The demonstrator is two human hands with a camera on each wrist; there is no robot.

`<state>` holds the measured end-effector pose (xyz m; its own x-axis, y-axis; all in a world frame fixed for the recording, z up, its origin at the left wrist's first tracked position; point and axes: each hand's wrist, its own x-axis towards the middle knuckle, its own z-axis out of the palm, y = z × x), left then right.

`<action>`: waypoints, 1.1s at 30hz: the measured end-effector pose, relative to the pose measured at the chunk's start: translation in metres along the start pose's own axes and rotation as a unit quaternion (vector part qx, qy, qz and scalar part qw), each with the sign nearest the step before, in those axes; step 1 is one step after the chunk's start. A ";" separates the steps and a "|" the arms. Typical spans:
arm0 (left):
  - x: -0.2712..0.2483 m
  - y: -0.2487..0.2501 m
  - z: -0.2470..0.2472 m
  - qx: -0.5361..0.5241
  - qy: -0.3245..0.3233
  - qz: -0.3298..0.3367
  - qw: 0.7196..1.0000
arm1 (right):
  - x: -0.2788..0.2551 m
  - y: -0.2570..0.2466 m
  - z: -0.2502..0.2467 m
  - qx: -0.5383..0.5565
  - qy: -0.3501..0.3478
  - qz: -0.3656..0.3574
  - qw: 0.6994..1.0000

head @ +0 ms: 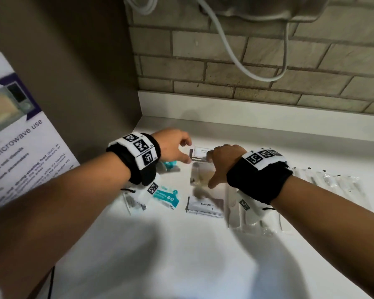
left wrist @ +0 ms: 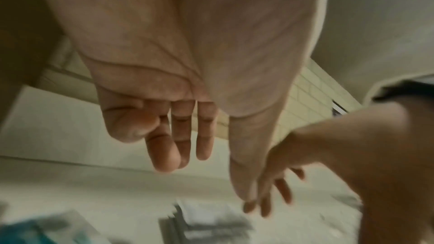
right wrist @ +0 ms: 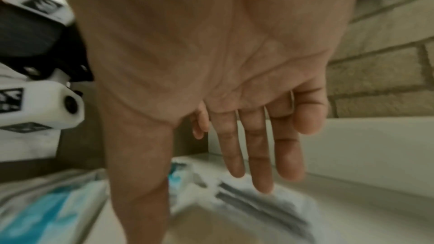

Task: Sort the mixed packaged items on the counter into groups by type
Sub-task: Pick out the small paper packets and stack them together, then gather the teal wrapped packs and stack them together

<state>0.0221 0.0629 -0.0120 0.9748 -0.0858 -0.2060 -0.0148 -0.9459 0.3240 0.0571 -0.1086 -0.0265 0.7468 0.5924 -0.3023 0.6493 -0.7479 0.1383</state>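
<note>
A small clear packet with a white label (head: pixel 200 153) lies on the white counter (head: pixel 181 255) between my two hands. My left hand (head: pixel 188 151) hovers at its left end, fingers relaxed and holding nothing; in the left wrist view the left hand (left wrist: pixel 187 155) is empty above the blurred packet (left wrist: pixel 206 225). My right hand (head: pixel 213 168) reaches over the packet's right end with straight fingers (right wrist: pixel 258 164) just above it. White toothpaste sachets (head: pixel 204 207) lie nearer me. Teal packets (head: pixel 165 196) sit under my left wrist.
Long clear-wrapped items (head: pixel 328 182) lie at the right, with more (head: pixel 253 214) under my right wrist. A brown panel (head: pixel 84 83) with a microwave poster (head: pixel 20 137) stands at the left. A brick wall (head: pixel 246 83) with a hanging cable (head: pixel 235 57) closes the back.
</note>
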 end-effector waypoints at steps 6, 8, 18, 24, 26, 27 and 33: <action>-0.014 -0.053 -0.012 -0.008 0.065 -0.085 0.994 | -0.013 -0.075 -0.010 0.060 0.064 -0.100 0.991; -0.017 -0.060 0.002 0.014 0.030 -0.095 0.995 | -0.012 -0.098 -0.005 0.050 0.055 -0.121 0.990; -0.015 -0.077 0.028 -0.003 0.061 -0.113 0.992 | -0.006 -0.122 0.011 0.076 -0.012 -0.055 0.996; -0.018 -0.087 0.009 -0.188 0.142 -0.122 0.964 | -0.011 -0.102 -0.011 0.188 0.039 0.003 0.981; -0.020 -0.084 0.004 -0.212 0.165 -0.110 0.957 | -0.011 -0.098 -0.016 0.212 0.062 0.021 0.975; -0.022 -0.080 0.001 -0.228 0.173 -0.103 0.953 | -0.011 -0.095 -0.018 0.229 0.075 0.030 0.970; -0.036 -0.060 0.003 -0.375 0.157 -0.094 0.909 | -0.015 -0.087 -0.013 0.301 0.113 0.074 0.944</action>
<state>-0.0124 0.1223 -0.0267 0.9618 0.2595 -0.0875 0.1996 -0.4455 0.8728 -0.0091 -0.0486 -0.0220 0.8790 0.4654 -0.1039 0.3858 -0.8222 -0.4185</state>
